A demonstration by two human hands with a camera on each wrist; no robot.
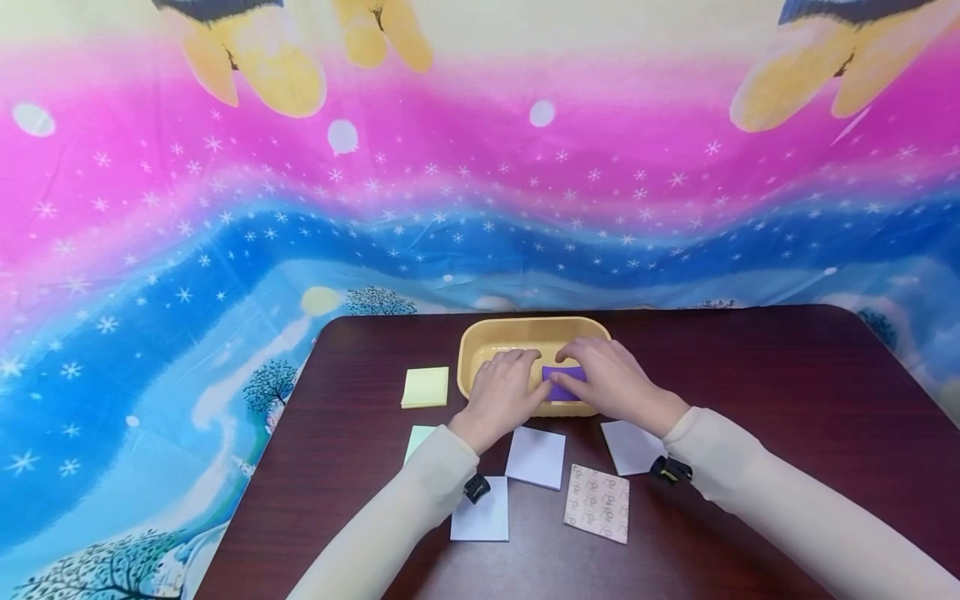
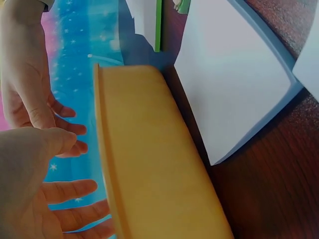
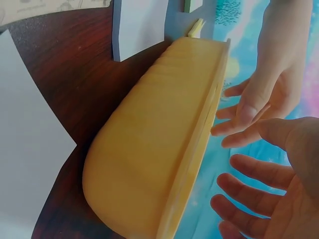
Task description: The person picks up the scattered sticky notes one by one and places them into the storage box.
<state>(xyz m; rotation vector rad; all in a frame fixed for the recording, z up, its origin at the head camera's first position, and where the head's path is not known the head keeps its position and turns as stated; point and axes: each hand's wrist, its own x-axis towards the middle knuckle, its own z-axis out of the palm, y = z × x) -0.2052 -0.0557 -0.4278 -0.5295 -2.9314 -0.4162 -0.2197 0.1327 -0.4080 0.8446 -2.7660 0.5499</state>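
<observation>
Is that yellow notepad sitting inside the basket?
No, the head view shows the yellow notepad lying on the dark table, to the left of the basket and apart from it.

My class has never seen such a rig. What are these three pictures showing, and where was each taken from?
There is no machine, just a person working bare-handed. The wide picture comes from a camera worn on the head; the other two come from one on each wrist. On the dark table stands a yellow tub with a purple piece inside. Near it lie a yellow pad, a patterned pad and several pale pads. The left hand and right hand are loosely spread over the tub; neither visibly grips anything.
</observation>
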